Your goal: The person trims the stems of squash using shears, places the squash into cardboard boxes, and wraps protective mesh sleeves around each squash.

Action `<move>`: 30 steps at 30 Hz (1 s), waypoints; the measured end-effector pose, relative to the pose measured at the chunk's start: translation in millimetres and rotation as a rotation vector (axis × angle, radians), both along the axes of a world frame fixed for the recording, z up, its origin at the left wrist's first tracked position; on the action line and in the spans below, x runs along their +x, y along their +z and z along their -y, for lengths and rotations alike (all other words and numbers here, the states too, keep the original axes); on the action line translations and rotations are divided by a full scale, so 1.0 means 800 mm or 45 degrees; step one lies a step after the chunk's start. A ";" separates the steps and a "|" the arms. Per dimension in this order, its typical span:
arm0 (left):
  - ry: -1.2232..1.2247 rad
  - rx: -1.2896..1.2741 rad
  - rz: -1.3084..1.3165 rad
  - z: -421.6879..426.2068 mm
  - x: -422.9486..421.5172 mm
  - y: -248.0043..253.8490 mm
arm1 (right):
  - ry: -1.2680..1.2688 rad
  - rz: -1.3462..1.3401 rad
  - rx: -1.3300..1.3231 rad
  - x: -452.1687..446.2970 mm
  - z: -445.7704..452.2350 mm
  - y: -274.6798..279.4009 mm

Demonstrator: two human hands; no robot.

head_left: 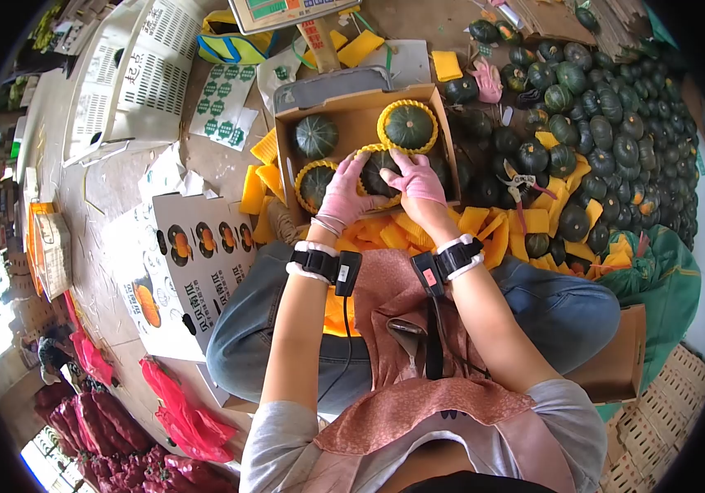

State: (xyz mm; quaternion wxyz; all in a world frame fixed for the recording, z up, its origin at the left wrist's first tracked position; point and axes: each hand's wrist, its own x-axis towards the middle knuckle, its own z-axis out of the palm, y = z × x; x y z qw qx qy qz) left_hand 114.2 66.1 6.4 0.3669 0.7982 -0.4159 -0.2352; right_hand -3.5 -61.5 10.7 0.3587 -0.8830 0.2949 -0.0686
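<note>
My left hand (pixel 344 194), in a pink glove, grips the near left side of a dark green pumpkin (pixel 379 171) wrapped in yellow foam netting. From the other side my right hand (pixel 418 181), also gloved, holds the same pumpkin, its thumb across the top. This pumpkin is in an open cardboard box (pixel 285 156). A netted pumpkin (pixel 313 186) sits in the box's near left corner, beside my left hand. Farther back are a bare pumpkin (pixel 316 136) on the left and a netted one (pixel 409 126) on the right. Another dark pumpkin is partly hidden behind my right hand.
Behind the box stands a scale (pixel 286 10). A large pile of pumpkins (pixel 607 123) covers the right side, with pruning shears (pixel 520 179) near it. Yellow foam nets (pixel 471 222) lie around my legs. At left are a printed carton (pixel 196 271) and a white crate (pixel 138 74).
</note>
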 end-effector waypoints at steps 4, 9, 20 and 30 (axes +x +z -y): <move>0.015 0.003 -0.042 0.002 0.002 -0.001 | -0.113 -0.001 0.154 0.014 0.004 0.006; 0.005 -0.047 -0.142 -0.001 0.005 -0.005 | -0.117 0.165 0.348 0.008 0.010 -0.017; 0.052 -0.086 -0.164 0.001 -0.006 0.039 | 0.034 0.483 0.867 0.014 0.011 0.009; 0.413 0.262 0.489 0.006 0.122 -0.004 | -0.051 0.480 -0.008 0.140 0.017 0.006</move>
